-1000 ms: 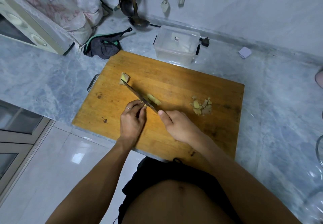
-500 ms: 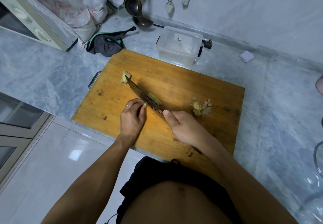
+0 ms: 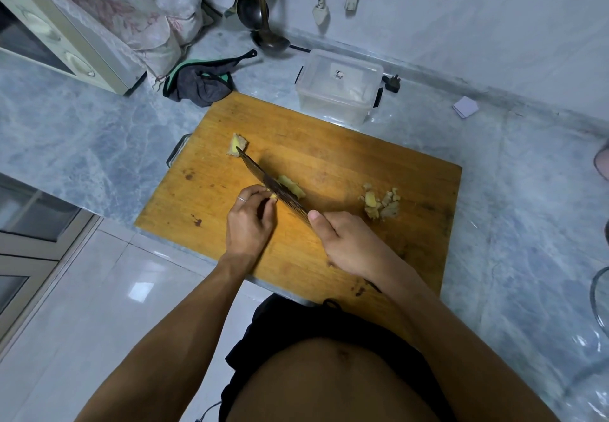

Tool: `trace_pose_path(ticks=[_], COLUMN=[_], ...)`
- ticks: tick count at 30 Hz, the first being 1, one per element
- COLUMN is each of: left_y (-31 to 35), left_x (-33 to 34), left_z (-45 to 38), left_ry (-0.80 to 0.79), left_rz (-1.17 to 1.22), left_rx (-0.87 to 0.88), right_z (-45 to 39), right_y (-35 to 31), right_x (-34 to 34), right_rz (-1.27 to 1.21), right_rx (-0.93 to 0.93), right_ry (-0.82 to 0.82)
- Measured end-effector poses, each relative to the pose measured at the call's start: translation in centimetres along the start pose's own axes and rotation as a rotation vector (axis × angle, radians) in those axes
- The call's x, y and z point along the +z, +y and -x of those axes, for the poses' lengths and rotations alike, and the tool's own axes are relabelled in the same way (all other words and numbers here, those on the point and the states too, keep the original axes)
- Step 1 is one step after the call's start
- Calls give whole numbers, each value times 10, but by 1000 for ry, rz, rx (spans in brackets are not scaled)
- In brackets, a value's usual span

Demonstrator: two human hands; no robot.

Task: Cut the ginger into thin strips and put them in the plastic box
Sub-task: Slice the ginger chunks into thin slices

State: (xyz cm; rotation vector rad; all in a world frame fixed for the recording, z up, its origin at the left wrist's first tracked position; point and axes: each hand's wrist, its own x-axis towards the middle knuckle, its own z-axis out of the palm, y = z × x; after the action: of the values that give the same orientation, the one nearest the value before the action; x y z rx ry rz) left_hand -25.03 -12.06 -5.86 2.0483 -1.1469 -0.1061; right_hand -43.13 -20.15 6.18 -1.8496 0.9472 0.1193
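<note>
On cutting board (image 3: 329, 154): left hand (image 3: 251, 222) pinches ginger (image 3: 290, 187), half-hidden behind knife (image 3: 273, 187); right hand (image 3: 349, 243) clenches handle

My surface (image 3: 82, 144) is pale blue-grey marble, running back to the wall. On it in front of me lies a wooden cutting board (image 3: 346, 158) with a metal handle (image 3: 176, 153) at its left end. Just behind the board's far edge stands a clear plastic box (image 3: 339, 88). A dark cloth with green trim (image 3: 201, 82) lies crumpled at the board's far left corner. Further left sits a cream microwave oven (image 3: 62, 36), with bags (image 3: 148, 9) beside it. A ladle (image 3: 268, 40) rests near the wall, and a small folded paper (image 3: 465, 106) lies well off to the right.
</note>
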Motion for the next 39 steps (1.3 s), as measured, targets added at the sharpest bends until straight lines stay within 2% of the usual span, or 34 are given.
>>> trace_pose_path(ticks=[17,23,29,39], left_y=[-2,-3,-3,-3], left_x=[2,2,3,-1], left_z=[-1,-1,-2,1], left_ry=[28,27,44,28], left_rz=[2,36,42,33], left_rx=[10,-11,-7,7], right_z=[-12,5,-19,-15], right_y=[-11,-1,-4,3], right_x=[18,-3,15,19], right_rz=[100,3,83,19], right_rx=[-14,85,33,11], right_ry=[10,-42,4,46])
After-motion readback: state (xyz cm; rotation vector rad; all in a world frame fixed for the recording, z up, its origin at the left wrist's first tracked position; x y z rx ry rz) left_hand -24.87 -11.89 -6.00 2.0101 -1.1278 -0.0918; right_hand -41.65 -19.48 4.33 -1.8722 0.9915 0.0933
